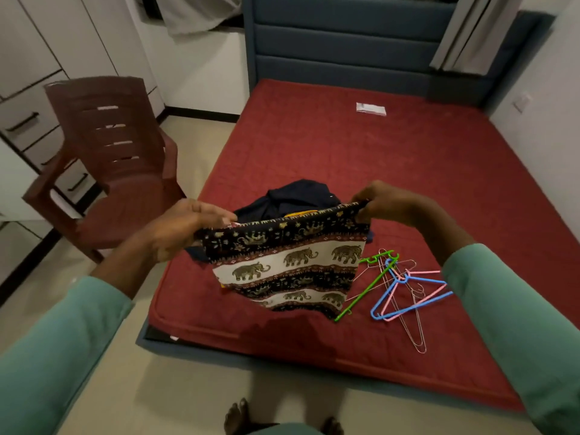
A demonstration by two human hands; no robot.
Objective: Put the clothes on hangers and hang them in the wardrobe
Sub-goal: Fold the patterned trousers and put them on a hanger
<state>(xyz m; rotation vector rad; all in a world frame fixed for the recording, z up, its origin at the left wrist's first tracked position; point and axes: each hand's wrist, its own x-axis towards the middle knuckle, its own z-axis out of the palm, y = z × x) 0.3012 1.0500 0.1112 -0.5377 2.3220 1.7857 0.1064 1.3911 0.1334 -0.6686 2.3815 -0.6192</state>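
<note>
Both hands hold an elephant-print garment [290, 262] stretched out by its top edge above the red mattress [408, 171]: the left hand [185, 227] has its fingers curled round the left corner, and the right hand [381, 202] pinches the right corner. The cloth hangs down in bands of dark and cream with rows of elephants. Behind it, a heap of dark navy clothes [298, 196] lies on the mattress, with a strip of yellow showing at its near edge. Just to the right of the hanging cloth a tangle of hangers rests on the mattress: a green hanger [364, 288], a blue hanger [408, 293], a pink hanger [422, 285] and thin wire hangers [414, 328]. A brown plastic chair [110, 152] stands beside the bed on the left, in front of white wardrobe doors [47, 36].
</note>
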